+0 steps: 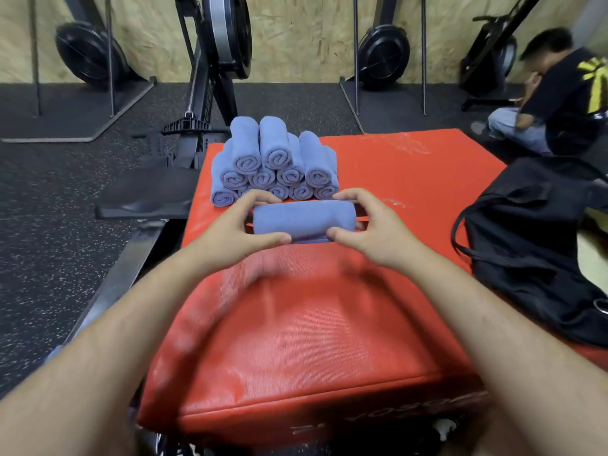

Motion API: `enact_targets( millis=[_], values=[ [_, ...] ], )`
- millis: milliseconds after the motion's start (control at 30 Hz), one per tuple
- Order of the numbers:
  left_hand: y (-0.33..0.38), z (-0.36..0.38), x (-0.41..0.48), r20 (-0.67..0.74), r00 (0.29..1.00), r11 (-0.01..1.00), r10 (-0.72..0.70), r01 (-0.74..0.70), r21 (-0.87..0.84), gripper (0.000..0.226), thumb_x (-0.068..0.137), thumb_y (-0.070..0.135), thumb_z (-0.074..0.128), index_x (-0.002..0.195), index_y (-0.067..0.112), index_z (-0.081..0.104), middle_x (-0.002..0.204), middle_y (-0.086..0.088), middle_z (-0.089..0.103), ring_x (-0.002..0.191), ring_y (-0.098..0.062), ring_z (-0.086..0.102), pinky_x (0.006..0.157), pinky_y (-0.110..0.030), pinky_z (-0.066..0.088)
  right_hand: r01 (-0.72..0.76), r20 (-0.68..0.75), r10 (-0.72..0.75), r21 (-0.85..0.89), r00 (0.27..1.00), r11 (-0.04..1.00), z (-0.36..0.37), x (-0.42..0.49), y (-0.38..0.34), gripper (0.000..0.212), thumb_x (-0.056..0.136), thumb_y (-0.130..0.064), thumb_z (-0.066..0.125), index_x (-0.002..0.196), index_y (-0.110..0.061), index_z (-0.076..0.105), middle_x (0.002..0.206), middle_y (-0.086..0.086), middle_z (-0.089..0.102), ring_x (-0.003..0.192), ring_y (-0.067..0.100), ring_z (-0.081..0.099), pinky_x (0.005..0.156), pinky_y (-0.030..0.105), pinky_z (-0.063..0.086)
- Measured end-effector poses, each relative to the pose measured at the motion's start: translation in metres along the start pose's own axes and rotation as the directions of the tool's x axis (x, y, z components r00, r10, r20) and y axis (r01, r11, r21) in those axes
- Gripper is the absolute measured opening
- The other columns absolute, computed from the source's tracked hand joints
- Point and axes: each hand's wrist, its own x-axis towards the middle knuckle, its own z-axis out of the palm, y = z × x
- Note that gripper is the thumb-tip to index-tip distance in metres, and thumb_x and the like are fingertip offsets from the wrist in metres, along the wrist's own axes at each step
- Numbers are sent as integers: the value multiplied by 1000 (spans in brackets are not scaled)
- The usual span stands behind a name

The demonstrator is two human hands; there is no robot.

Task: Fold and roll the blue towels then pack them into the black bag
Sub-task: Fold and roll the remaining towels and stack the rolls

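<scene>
A rolled blue towel [304,219] lies crosswise on the red padded box [296,324]. My left hand [237,232] grips its left end, thumb at the front and fingers curled over the back. My right hand [368,227] grips its right end the same way. Just behind it stands a pile of several rolled blue towels [274,162], stacked with their spiral ends facing me. The black bag [533,251] sits slumped on the right side of the box, its straps hanging loose.
Rowing machines [210,60] stand on the dark rubber floor behind the box, one rail and seat [144,199] running along its left side. A person [559,103] sits on the floor at the far right. A wooden wall closes the back.
</scene>
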Motion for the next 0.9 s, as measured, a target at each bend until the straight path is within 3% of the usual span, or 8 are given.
enact_targets(
  millis=[133, 233, 400, 533, 633, 733, 833, 900],
  values=[
    [13, -16, -1, -38, 998, 971, -53, 43, -234, 52, 76, 24, 86, 121, 30, 60, 117, 1, 69, 108, -15, 66, 95, -28, 51, -19, -25, 24, 190, 999, 982, -11, -1, -22, 47, 80, -11, 82, 120, -17, 57, 116, -2, 63, 87, 6, 65, 81, 20, 53],
    [21, -21, 1, -85, 994, 956, -63, 36, -292, 51, 76, 21, 85, 121, 26, 61, 109, 2, 72, 100, -12, 68, 87, -24, 53, -78, 16, 77, 335, 997, 939, -17, 1, -30, 52, 79, -13, 83, 124, -21, 58, 120, 3, 65, 85, 24, 72, 84, 34, 57],
    [28, -17, 2, -131, 991, 945, -40, -5, -327, 41, 84, 3, 74, 122, 9, 60, 100, -1, 70, 92, -12, 67, 80, -24, 57, -48, -45, 69, 366, 997, 929, -19, 4, -43, 45, 74, 0, 83, 115, -6, 64, 102, 9, 74, 84, 11, 70, 78, 17, 53],
    [19, -15, 8, -177, 984, 955, -15, -39, -294, 42, 81, 5, 79, 119, 12, 62, 110, -2, 69, 101, -13, 66, 89, -35, 57, -30, -80, 63, 361, 995, 932, -12, 3, -46, 40, 71, 4, 84, 103, -4, 63, 88, 14, 71, 73, 16, 66, 71, 26, 55],
    [18, -6, 14, -266, 963, 985, 45, -87, -150, 51, 82, 14, 80, 124, 27, 54, 123, 8, 62, 109, -6, 62, 89, -16, 48, 80, -256, -34, 171, 966, 982, 2, 2, -39, 40, 70, -4, 87, 98, -14, 60, 97, 8, 69, 83, 12, 63, 77, 26, 55],
    [26, 10, 17, -454, 891, 994, -19, -34, -108, 41, 85, 18, 78, 117, 25, 54, 111, 4, 59, 90, -8, 61, 81, -12, 46, 282, -413, -338, -191, 846, 940, 15, 3, -33, 34, 74, -2, 78, 99, -13, 59, 102, 2, 60, 95, 16, 58, 82, 33, 51],
    [40, 25, 17, -366, 922, 969, -123, 32, -246, 19, 95, 26, 64, 113, 22, 58, 100, -4, 68, 80, -6, 64, 72, -25, 50, 313, -408, -469, -394, 783, 864, 27, 6, -35, 40, 69, 5, 71, 104, -10, 59, 114, 8, 55, 104, 29, 55, 89, 40, 48],
    [47, 32, 16, -275, 944, 905, -181, 51, -421, 25, 97, 28, 60, 121, 22, 54, 100, 1, 70, 89, -10, 69, 67, -27, 55, 314, -374, -509, -470, 776, 825, 37, 6, -40, 46, 68, 3, 73, 108, -14, 57, 120, 11, 54, 109, 32, 54, 90, 38, 47]
  ],
)
